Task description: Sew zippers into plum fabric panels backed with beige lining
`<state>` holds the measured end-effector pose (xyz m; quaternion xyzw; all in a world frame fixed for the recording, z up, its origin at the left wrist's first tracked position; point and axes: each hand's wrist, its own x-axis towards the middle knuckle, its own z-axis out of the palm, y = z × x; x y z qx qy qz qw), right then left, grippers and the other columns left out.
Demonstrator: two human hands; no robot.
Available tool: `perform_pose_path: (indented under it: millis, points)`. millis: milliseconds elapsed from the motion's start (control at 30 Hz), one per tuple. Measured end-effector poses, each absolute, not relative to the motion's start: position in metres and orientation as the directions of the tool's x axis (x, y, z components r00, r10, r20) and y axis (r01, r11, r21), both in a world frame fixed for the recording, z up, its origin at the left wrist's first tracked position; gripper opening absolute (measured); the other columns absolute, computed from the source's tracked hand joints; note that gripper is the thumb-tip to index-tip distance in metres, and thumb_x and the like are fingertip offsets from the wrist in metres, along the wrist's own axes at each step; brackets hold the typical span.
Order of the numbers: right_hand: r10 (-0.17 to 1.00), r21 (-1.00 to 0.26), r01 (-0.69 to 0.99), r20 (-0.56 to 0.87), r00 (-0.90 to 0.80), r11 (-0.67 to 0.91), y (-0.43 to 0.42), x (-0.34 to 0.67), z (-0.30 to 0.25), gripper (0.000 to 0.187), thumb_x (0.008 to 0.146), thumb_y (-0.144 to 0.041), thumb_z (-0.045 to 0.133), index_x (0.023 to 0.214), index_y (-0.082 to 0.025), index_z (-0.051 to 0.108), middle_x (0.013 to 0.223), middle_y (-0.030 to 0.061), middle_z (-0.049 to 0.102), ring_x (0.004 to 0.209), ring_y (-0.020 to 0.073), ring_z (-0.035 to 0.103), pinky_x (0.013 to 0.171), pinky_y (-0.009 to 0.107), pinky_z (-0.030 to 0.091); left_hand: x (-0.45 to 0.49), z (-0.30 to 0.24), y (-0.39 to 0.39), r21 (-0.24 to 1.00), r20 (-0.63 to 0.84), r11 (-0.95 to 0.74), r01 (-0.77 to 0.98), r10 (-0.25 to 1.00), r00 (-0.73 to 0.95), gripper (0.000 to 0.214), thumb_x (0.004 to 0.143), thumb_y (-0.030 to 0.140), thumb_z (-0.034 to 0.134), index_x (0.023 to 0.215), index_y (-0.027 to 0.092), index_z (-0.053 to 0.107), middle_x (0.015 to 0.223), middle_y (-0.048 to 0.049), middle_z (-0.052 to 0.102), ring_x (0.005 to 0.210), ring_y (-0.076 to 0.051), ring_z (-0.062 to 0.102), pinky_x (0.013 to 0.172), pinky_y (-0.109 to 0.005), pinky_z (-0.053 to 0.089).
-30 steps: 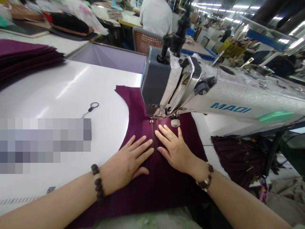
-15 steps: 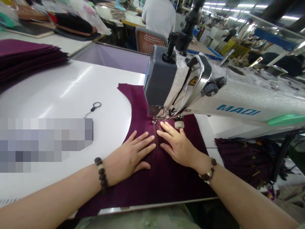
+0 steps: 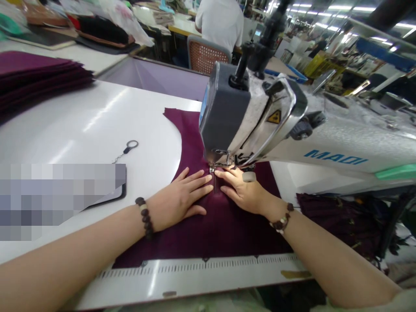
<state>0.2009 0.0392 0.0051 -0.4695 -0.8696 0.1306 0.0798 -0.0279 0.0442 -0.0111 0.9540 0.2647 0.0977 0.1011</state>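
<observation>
A maroon fabric panel (image 3: 221, 229) lies flat on the white table under the head of a sewing machine (image 3: 224, 99). The presser foot (image 3: 212, 169) rests at the top of a narrow slit-like seam (image 3: 216, 185) in the cloth. My left hand (image 3: 182, 195) lies flat on the fabric left of this seam, fingers spread and thumb apart. On the right, my right hand (image 3: 240, 188) presses the cloth with stretched fingers, its fingertips close to the foot and partly hidden beneath the machine head.
A stack of maroon pieces (image 3: 42, 82) lies at the far left. Nearer are a phone (image 3: 121, 186), partly blurred out, and its ring strap (image 3: 131, 146). More maroon pieces (image 3: 338, 221) hang at the right. A ruler strip (image 3: 182, 264) runs along the front edge. Beyond sits a person (image 3: 219, 21).
The fabric has moved away from me under the presser foot, uncovering the ruler strip at the front edge. Both hands have slid forward with it.
</observation>
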Motion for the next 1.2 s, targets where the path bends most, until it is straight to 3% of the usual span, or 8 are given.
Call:
perform_pose_path:
  millis: [100,233,500,900,1200]
  points:
    - [0.831,-0.301,0.794,-0.007,-0.556,0.529,0.041,0.198,0.007,0.036,0.089,-0.026,0.04,0.124,-0.021,0.045,0.125,0.0064,0.05,0.117,0.0193,0.044,0.1,0.044,0.035,-0.026,-0.009,0.049,0.222,0.121,-0.846,0.484,0.517,0.848,0.045,0.085,0.04,0.05,0.122,0.015,0.048,0.132,-0.0137,0.045,0.126,-0.031,0.033,0.101,-0.057,0.026]
    - [0.887,-0.241,0.859,0.026,-0.461,0.453,0.022,0.185,0.009,0.037,0.089,-0.017,0.033,0.124,-0.019,0.045,0.131,0.0104,0.044,0.117,0.0218,0.044,0.099,0.051,0.033,-0.022,-0.009,0.041,0.17,0.145,-0.847,0.503,0.526,0.838,0.045,0.086,0.037,0.049,0.123,0.01,0.047,0.125,-0.0149,0.051,0.122,-0.031,0.039,0.101,-0.055,0.03]
    - [0.856,-0.333,0.793,0.098,-0.508,0.51,0.004,0.187,0.004,0.03,0.088,-0.02,0.037,0.116,-0.018,0.05,0.137,0.0127,0.035,0.13,0.0207,0.027,0.102,0.055,0.024,-0.021,-0.01,0.023,0.154,0.194,-0.852,0.5,0.522,0.83,0.051,0.08,0.04,0.057,0.122,0.013,0.047,0.127,-0.0156,0.048,0.123,-0.035,0.035,0.097,-0.06,0.031]
    - [0.85,-0.354,0.781,0.086,-0.52,0.514,0.01,0.19,0.005,0.029,0.087,-0.02,0.039,0.113,-0.019,0.052,0.131,0.0134,0.041,0.123,0.0244,0.037,0.1,0.058,0.023,-0.02,-0.01,0.029,0.153,0.191,-0.859,0.49,0.512,0.838,0.049,0.081,0.038,0.057,0.121,0.011,0.048,0.125,-0.0159,0.05,0.122,-0.036,0.037,0.095,-0.061,0.033]
    - [0.858,-0.345,0.794,0.075,-0.508,0.501,0.013,0.189,0.006,0.029,0.087,-0.02,0.039,0.114,-0.018,0.051,0.131,0.0129,0.041,0.121,0.0241,0.039,0.101,0.056,0.024,-0.023,-0.011,0.033,0.171,0.173,-0.839,0.516,0.541,0.823,0.055,0.083,0.044,0.052,0.126,0.011,0.042,0.131,-0.0182,0.044,0.126,-0.031,0.033,0.101,-0.056,0.029]
